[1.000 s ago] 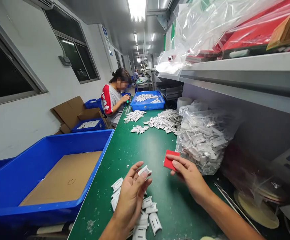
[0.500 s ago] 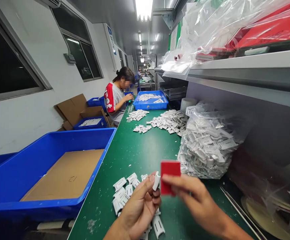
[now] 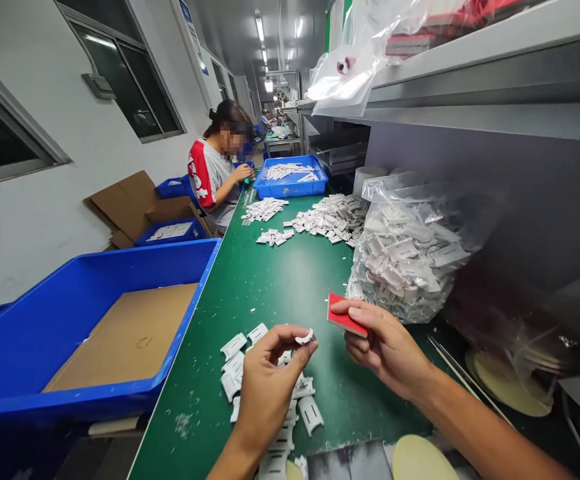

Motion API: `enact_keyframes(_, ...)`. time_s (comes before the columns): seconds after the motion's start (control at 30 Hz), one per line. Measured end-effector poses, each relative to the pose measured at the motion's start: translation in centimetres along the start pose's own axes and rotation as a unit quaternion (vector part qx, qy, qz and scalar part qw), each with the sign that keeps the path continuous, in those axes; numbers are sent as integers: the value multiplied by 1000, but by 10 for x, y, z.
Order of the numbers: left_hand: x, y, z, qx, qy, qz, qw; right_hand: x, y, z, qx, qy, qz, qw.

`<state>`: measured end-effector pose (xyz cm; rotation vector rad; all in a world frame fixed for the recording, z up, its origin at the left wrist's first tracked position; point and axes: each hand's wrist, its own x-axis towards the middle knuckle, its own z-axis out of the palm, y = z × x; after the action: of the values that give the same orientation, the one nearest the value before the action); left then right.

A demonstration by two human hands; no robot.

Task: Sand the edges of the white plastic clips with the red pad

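Note:
Between the thumb and fingers of my left hand (image 3: 275,380) is a small white plastic part (image 3: 305,337), held above the green table. My right hand (image 3: 387,343) grips a flat red pad (image 3: 346,315) with a pale edge; it looks like a sanding pad. The pad is a short way right of the white part, not touching it. Under and around my left hand lie several loose white plastic parts (image 3: 311,415) with slots in them, some hidden by the hand and wrist.
A clear bag of white parts (image 3: 405,260) stands right on the green table (image 3: 295,280). Further back are piles of white parts (image 3: 327,219) and a blue tray (image 3: 290,189). A large blue bin (image 3: 95,393) is at left. A co-worker (image 3: 220,160) sits beyond. A shelf (image 3: 470,73) overhangs the right.
The red pad has moved away from the white part and tilted flatter. My left hand has turned over, so its back now shows. The view has shifted, bringing the table's near edge into sight.

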<state>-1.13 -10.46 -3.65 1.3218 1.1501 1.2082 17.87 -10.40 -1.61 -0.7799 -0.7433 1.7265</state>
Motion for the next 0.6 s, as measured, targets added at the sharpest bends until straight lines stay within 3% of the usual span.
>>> enact_keyframes(0.13, -6, 1, 1, 54, 9, 25, 998, -4, 3, 0, 16, -45, 13, 999)
enact_keyframes(0.23, -10, 5, 4, 53, 27, 38, 997, -4, 4, 0, -69, -117, 34, 990)
enact_keyframes(0.27, -11, 7, 6, 61, 38, 45, 996, -4, 3, 0, -112, -98, 16, 989)
enact_keyframes(0.37, -13, 12, 9, 92, 66, 59, 992, 0, 2, 0, -200, 50, -79, 975)
enact_keyframes(0.4, -13, 13, 9, 92, 73, 60, 991, 1, 2, 0, -199, 56, -82, 975)
enact_keyframes(0.5, -14, 11, 9, 84, 83, 72, 990, 0, 3, 1, -172, -29, -6, 985)
enact_keyframes(0.6, -15, 6, 8, 106, 78, 84, 988, -3, 4, 2, -152, 36, -8, 988)
